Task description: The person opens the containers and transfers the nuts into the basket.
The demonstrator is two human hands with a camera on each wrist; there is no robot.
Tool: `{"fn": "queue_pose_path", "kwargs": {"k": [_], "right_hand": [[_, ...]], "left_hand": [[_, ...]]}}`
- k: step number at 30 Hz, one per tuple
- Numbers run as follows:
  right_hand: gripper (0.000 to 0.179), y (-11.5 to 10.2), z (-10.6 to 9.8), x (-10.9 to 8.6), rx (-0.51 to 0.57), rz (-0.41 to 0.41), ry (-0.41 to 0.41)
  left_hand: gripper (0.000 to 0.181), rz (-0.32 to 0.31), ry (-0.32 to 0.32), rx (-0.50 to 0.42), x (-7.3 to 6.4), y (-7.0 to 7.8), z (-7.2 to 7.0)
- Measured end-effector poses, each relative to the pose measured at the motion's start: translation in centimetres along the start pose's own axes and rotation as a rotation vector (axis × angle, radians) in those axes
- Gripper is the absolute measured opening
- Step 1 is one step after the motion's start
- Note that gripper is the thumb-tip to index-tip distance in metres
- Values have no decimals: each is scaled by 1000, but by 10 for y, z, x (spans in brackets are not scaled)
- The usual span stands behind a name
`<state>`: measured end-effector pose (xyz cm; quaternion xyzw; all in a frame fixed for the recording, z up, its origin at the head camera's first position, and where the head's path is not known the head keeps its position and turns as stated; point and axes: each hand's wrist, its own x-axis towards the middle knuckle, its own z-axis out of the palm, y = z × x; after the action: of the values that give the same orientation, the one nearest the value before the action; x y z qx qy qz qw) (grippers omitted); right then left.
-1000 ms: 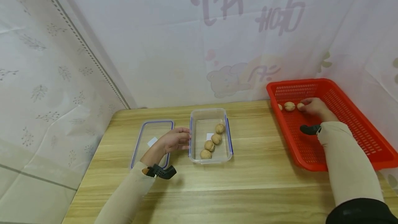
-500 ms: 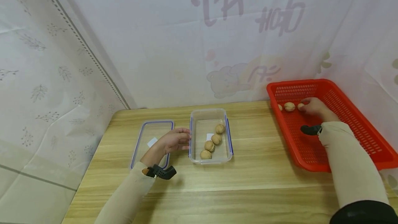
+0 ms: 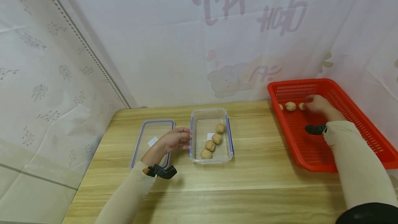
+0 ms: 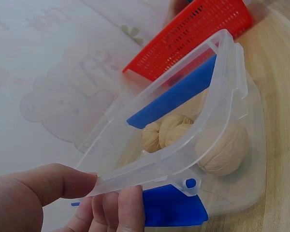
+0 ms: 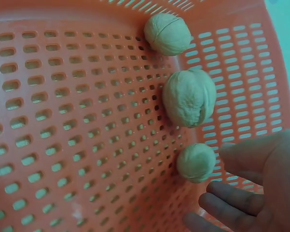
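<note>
A clear plastic food container with blue side latches stands mid-table, several walnuts inside. My left hand pinches its left rim; in the left wrist view the thumb lies against the rim and the fingers are below, beside a blue latch. On the right, my right hand is inside a red basket. Its fingers are spread beside the nearest walnut, with a small gap between thumb and nut. Two more walnuts, a middle walnut and a far walnut, line the basket wall.
A clear lid with a blue seal lies left of the container, partly under my left wrist. Behind the wooden table hangs a pale printed cloth. The basket's raised rim lies between container and right hand.
My right hand has drawn slightly to the right, away from the nearest walnut, which its fingertips met before. The left hand and container have stayed in place.
</note>
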<state>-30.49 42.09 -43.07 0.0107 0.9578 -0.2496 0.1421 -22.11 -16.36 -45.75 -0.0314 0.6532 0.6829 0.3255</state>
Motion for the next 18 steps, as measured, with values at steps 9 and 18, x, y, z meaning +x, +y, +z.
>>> {"fn": "queue_pose_path", "kwargs": {"k": [9,18], "right_hand": [[67,-10,-6,-3,-73,-52,0],[71,-10,-7,-8,-166,-171,30]], "left_hand": [[26,14,-19,0,0,-1,-1],[29,-8,14,-3,3,-1,-1]]}}
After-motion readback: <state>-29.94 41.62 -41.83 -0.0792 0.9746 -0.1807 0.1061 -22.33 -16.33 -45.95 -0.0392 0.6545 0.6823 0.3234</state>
